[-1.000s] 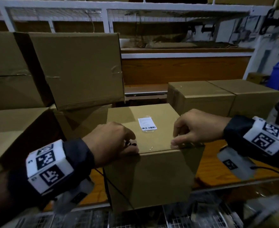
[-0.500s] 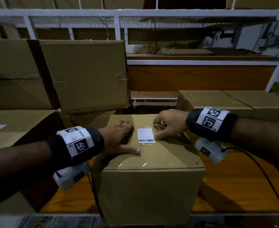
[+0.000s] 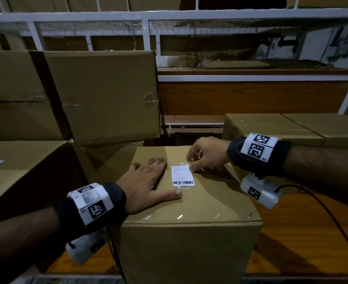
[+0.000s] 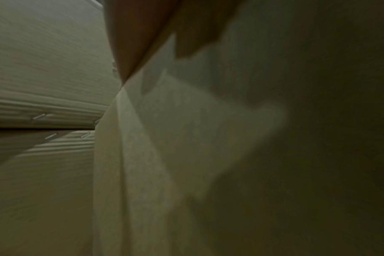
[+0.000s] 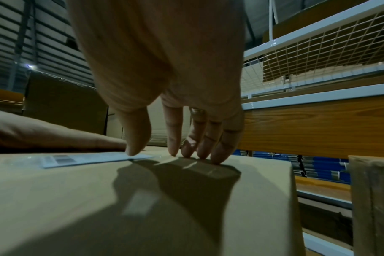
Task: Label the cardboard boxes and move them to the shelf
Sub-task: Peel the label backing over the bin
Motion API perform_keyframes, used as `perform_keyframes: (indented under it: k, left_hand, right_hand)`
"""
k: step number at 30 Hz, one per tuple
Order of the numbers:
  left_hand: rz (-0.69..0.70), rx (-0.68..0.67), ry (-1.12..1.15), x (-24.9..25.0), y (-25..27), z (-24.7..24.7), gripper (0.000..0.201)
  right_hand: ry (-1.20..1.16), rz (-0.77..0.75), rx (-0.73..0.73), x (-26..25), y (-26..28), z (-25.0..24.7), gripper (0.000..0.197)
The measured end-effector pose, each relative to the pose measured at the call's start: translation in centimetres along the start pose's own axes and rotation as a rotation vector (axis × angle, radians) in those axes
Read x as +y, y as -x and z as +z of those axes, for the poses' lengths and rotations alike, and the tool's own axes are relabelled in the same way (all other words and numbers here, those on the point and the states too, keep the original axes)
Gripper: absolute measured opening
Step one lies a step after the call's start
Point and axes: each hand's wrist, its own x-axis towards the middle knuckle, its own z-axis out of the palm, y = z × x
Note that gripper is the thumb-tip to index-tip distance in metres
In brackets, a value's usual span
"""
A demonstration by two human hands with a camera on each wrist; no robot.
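Observation:
A stapled cardboard box [image 3: 189,242] stands on the wooden shelf board [image 3: 304,238] in front of me. A white barcode label [image 3: 183,175] under clear tape lies on its top. My left hand [image 3: 148,185] lies flat on the box top left of the label, thumb stretched out below it. My right hand [image 3: 204,155] presses its fingertips [image 5: 186,154] on the box top, the thumb on the label's [image 5: 94,158] right edge. The left wrist view shows only blurred cardboard [image 4: 44,86] close up.
Large cardboard boxes [image 3: 105,95] are stacked at the left and behind. Two lower boxes [image 3: 275,126] sit at the right. A white wire-mesh shelf frame [image 3: 169,19] runs overhead. A black cable [image 3: 333,218] trails from my right wrist over the board.
Both hands moved from the box's near edge up to the label; the left hand flattened beside it. The box now sits further in on the shelf board.

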Motion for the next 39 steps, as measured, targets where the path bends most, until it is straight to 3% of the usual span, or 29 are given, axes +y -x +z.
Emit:
perform_keyframes:
  k: [5, 12, 15, 20, 29, 35, 39]
  left_hand:
    - [0.019, 0.028, 0.001, -0.1, 0.2, 0.1, 0.100]
    - [0.034, 0.042, 0.024, -0.3, 0.1, 0.3, 0.114]
    - [0.030, 0.034, 0.016, -0.3, 0.0, 0.5, 0.115]
    - [0.023, 0.051, 0.015, 0.0, 0.1, 0.3, 0.100]
    - [0.037, 0.082, 0.012, -0.5, 0.0, 0.7, 0.108]
    - [0.041, 0.080, 0.026, -0.4, 0.0, 0.7, 0.103]
    - [0.024, 0.064, 0.031, -0.4, -0.1, 0.6, 0.102]
  right_hand:
    - [-0.060, -0.008, 0.030, -0.1, -0.8, 0.1, 0.027]
    - [-0.071, -0.037, 0.020, -0.5, -1.5, 0.2, 0.009]
    - [-0.042, -0.031, 0.009, -0.9, -1.9, 0.2, 0.011]
    - [0.021, -0.002, -0.027, -1.2, -2.6, 0.2, 0.018]
    - [0.141, -0.044, -0.051, -2.0, -2.1, 0.2, 0.022]
    - [-0.209, -0.109, -0.002, -1.4, -1.3, -0.6, 0.010]
    - [-0.407, -0.101, -0.040, -1.0, -1.0, -1.0, 0.019]
